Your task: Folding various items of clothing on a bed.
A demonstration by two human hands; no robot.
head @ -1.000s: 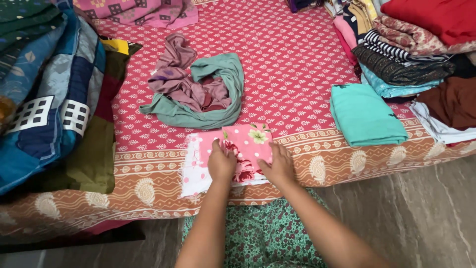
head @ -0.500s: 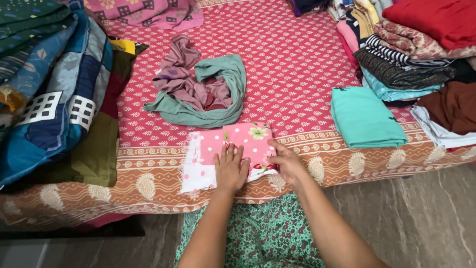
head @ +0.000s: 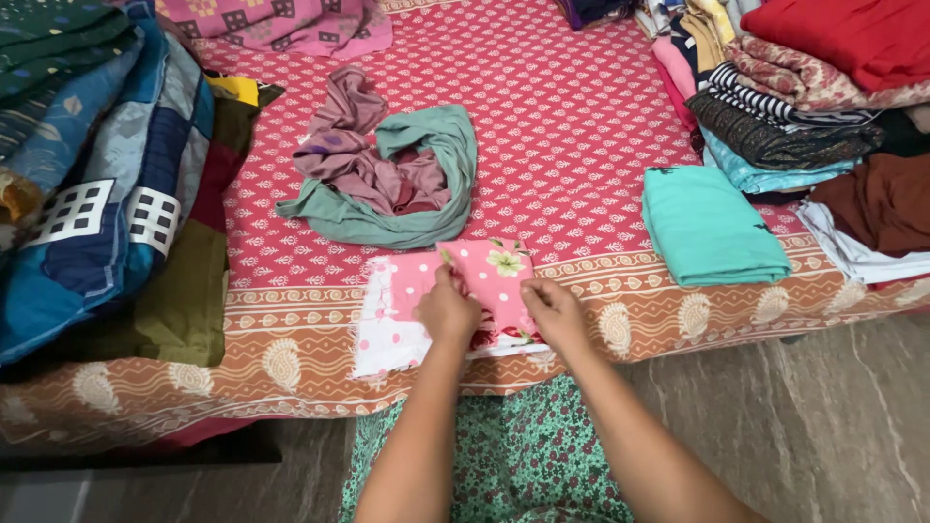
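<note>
**A:** What does the head view show at the near edge of the bed?

**B:** A person stands at the near edge of a bed (head: pixel 601 116) covered with a red patterned sheet. Both bare hands rest on a small pink floral cloth (head: pixel 484 281), which lies flat on the sheet's orange border at the middle of the near edge.

**A:** How are the hands set?

**B:** The left hand (head: pixel 448 310) lies curled on the middle of the cloth, its fingertips pinching a fold of the pink fabric. The right hand (head: pixel 554 312) presses down on the cloth's right edge with the fingers close together.

**A:** What lies around them?

**B:** Just beyond the cloth, toward the bed's middle, sits a loose heap of green and mauve garments (head: pixel 387 179). A folded teal garment (head: pixel 712 225) lies toward the near right corner, well apart from the hands. Behind it, along the right edge, stands a stack of folded clothes (head: pixel 785 107). A pile of blue patterned quilts (head: pixel 97 184) fills the left edge. Grey stone floor (head: pixel 833 407) shows below the bed.
</note>
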